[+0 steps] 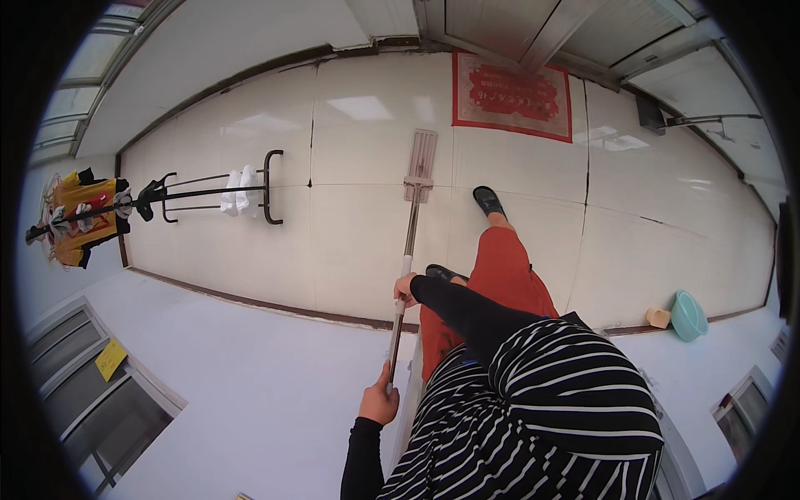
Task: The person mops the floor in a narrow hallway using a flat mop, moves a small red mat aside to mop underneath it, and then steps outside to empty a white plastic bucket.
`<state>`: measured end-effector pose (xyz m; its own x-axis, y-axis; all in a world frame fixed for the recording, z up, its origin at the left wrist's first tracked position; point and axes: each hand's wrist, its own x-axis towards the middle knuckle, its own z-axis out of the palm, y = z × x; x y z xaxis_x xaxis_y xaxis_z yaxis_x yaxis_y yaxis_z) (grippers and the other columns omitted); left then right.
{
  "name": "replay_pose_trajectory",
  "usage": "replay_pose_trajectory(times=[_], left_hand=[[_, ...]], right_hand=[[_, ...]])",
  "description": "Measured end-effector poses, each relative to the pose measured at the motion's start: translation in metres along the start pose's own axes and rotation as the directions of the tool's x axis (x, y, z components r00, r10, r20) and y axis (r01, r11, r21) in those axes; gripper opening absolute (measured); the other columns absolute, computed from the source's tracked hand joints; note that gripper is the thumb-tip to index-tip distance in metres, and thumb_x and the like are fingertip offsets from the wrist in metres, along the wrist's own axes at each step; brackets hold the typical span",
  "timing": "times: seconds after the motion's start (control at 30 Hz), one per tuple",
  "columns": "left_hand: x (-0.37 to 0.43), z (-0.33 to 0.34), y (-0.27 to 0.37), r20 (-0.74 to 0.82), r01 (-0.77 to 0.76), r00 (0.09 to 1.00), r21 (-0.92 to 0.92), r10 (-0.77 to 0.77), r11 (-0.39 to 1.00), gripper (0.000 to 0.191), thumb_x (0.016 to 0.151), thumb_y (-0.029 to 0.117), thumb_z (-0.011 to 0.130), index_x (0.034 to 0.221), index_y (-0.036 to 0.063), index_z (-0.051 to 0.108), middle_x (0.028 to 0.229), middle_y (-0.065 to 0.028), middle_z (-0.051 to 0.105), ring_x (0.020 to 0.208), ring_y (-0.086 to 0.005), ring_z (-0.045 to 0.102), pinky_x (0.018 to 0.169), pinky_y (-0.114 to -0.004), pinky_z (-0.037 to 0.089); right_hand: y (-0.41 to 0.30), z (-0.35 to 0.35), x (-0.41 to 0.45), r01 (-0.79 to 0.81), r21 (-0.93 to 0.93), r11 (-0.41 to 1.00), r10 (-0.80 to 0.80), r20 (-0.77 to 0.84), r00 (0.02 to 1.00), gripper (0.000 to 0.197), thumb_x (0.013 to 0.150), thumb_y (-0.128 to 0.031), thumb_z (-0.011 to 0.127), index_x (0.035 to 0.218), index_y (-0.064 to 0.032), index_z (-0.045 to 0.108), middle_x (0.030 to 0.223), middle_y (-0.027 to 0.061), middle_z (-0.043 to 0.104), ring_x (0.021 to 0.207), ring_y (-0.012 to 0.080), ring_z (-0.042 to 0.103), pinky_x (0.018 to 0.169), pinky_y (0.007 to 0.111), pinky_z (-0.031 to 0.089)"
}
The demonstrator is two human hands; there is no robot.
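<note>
A flat mop point(422, 159) with a pinkish, ribbed rectangular head rests on the pale tiled floor, its metal pole point(412, 231) running down towards me. My right hand point(406, 290) wraps around the light grip partway along the pole. Lower in the view, near the pole's upper end, my left hand point(379, 400) is closed on it with the thumb lying along the pole. A black shoe point(488, 201) stands on the floor to the right of the mop head. The other shoe point(445, 273) is partly hidden by my right arm.
A black clothes rack point(215, 192) with garments and white shoes stands at left. A red mat point(512, 97) lies by the door frame at the top. At right, a turquoise basin point(689, 315) and a small orange-tan container point(657, 317) sit by the wall.
</note>
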<state>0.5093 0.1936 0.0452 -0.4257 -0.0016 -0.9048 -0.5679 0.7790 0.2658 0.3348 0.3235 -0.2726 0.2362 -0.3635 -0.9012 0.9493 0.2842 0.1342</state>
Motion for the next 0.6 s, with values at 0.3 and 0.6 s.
replay_pose_trajectory(times=[0.3,0.6], left_hand=[[0.052,-0.002,0.049,0.115,0.01,0.993,-0.08,0.0,0.997,0.076,0.091,0.006,0.06,0.161,0.0137,0.031,0.074,-0.0127,0.067,0.059,-0.0234,0.065,0.06,-0.038,0.054],[0.075,0.014,0.2,0.316,0.142,0.945,-0.179,-0.08,0.974,0.08,0.094,0.0,0.058,0.163,0.0215,0.027,0.058,0.0042,0.041,0.042,-0.0089,0.04,0.039,-0.029,0.032]], right_hand=[[-0.006,-0.074,-0.027,0.341,0.367,0.865,-0.272,-0.228,0.935,0.04,0.079,0.012,0.064,0.114,0.0122,0.046,0.096,0.0267,0.062,0.069,0.0362,0.073,0.058,0.049,0.065],[0.035,-0.234,-0.082,0.421,0.501,0.756,-0.254,-0.368,0.894,0.064,0.076,0.012,0.063,0.126,0.0073,0.024,0.103,0.0304,0.058,0.075,0.0419,0.072,0.057,0.056,0.064]])
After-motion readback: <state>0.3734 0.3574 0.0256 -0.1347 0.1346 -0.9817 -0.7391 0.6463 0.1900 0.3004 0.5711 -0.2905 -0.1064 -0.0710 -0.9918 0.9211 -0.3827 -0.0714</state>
